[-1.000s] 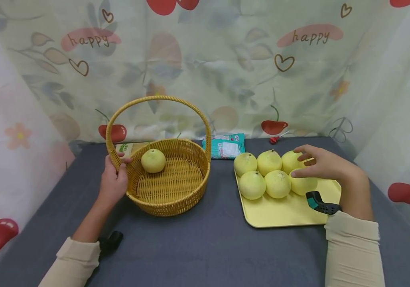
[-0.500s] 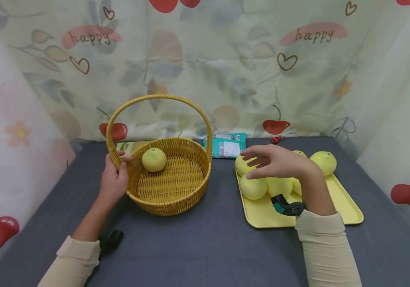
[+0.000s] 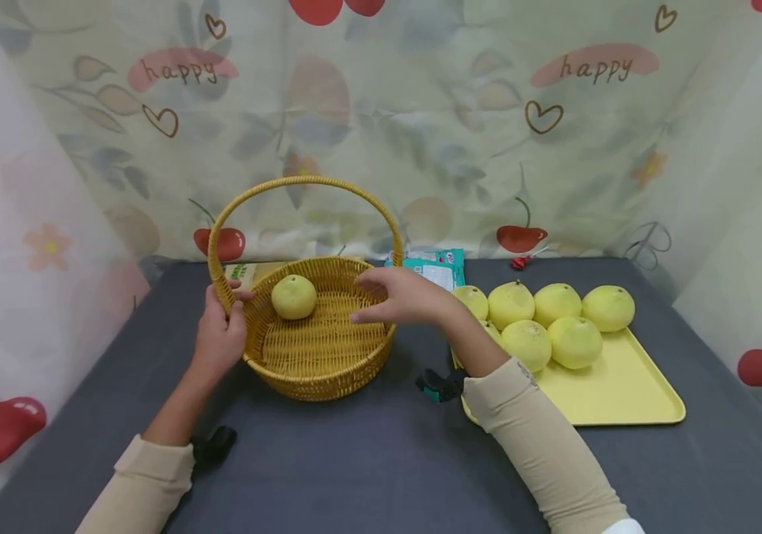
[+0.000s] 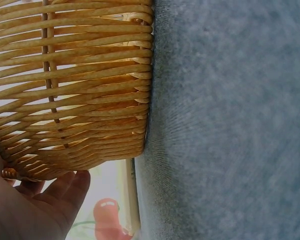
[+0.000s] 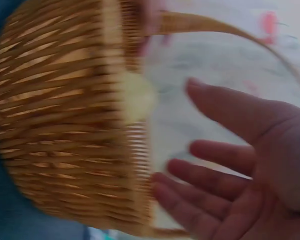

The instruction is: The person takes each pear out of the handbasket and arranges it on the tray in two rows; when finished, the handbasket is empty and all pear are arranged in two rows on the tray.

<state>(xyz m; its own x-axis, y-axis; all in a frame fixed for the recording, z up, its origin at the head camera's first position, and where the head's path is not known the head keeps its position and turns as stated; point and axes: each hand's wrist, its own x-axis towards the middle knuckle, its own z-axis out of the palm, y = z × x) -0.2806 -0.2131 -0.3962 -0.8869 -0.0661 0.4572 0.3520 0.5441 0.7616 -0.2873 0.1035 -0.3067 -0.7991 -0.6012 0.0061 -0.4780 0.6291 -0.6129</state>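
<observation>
A golden woven basket with a tall arched handle stands on the dark tablecloth, left of centre. One round, pale yellow-green fruit lies inside, near its left wall. My left hand grips the foot of the handle at the basket's left rim; the left wrist view shows its fingers at the wickerwork. Over the right rim hangs my right hand, thumb and fingers spread and nothing between them. In the right wrist view the empty right hand faces the basket opening.
At the right, a yellow tray bears several more of the round fruits, partly behind the right forearm. Behind the basket lie a teal packet and a beige packet. A small red-wrapped item lies near the curtain.
My right hand has swept left from above the fruit on the tray to the basket's right rim, empty. The left hand keeps its grip on the handle. The head view has shifted slightly.
</observation>
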